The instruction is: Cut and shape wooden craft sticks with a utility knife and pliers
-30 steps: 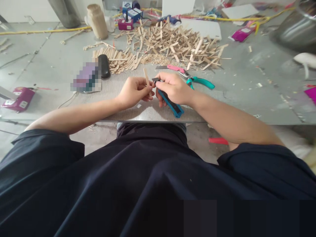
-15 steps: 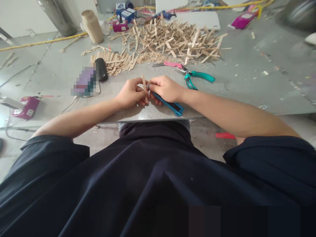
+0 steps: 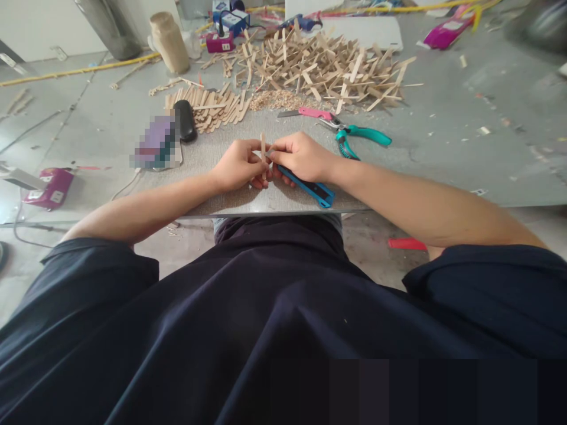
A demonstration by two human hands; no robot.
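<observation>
My left hand pinches a pale wooden craft stick upright between thumb and fingers. In my right hand is a blue and black utility knife, its handle slanting down toward the table's front edge. The knife's front end is close against the stick; my fingers partly cover the blade, so I cannot tell whether it touches the wood. Both hands meet just above the grey tabletop. Beyond my right hand lie teal-handled pliers and a pink-handled knife.
A large heap of craft sticks lies at the back, with a neater row of sticks to its left. Wood shavings sit between. A black case, a blurred-out phone-like object and a jar stand left.
The view has shifted slightly, moving the scene a little right and up. My hands keep the same hold on stick and knife, with only a small change in the knife's position at the stick.
</observation>
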